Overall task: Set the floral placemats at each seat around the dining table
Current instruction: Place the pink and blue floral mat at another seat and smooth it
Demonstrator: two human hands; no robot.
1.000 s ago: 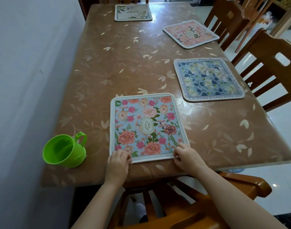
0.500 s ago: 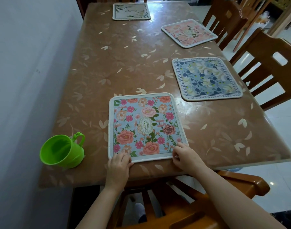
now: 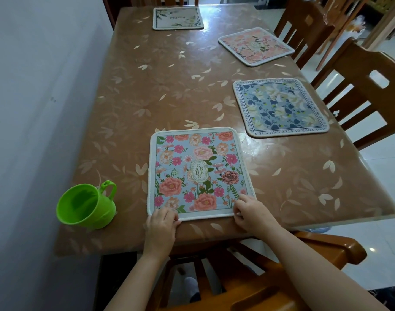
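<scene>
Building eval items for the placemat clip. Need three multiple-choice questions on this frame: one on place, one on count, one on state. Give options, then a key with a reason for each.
1. Where is the green cup relative to the near placemat?
A. to its left, apart
B. on top of it
C. to its right

2. How many placemats lie on the table?
A. three
B. four
C. five

3. What are the left hand and right hand doing?
A. gripping the near placemat's near corners
B. lifting the cup
C. hanging clear of the table

Key:
1 A: the cup stands on the table left of the mat, with a gap between them.
2 B: there is the near placemat, a blue placemat, a pink placemat and a pale placemat at the far end.
3 A: curled fingers sit on each near corner.
</scene>
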